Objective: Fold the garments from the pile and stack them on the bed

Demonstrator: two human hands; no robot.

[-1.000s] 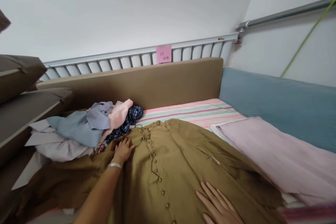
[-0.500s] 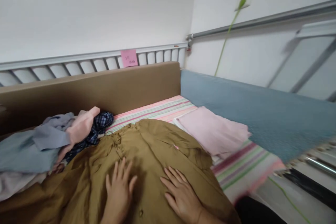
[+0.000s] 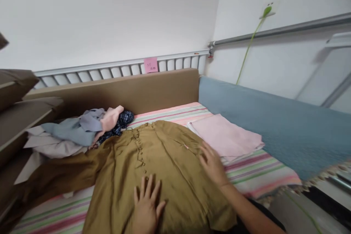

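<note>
An olive-brown buttoned garment [image 3: 164,161] lies spread on the striped bed sheet [image 3: 255,172]. My left hand [image 3: 146,204] rests flat on its lower middle, fingers spread, just below the row of buttons. My right hand [image 3: 212,162] lies flat on the garment's right edge, fingers stretched out toward a folded pink cloth [image 3: 227,137] beside it. Neither hand holds anything.
A heap of grey, pink and dark plaid clothes [image 3: 82,131] sits at the back left. A brown headboard [image 3: 123,93] runs behind, a blue padded side [image 3: 274,117] on the right. Brown cushions [image 3: 16,102] stack at far left. A green cable [image 3: 249,47] hangs on the wall.
My right hand has slid out to the garment's right edge near the pink cloth. My left hand has moved lower on the garment. The view has pulled back and turned left.
</note>
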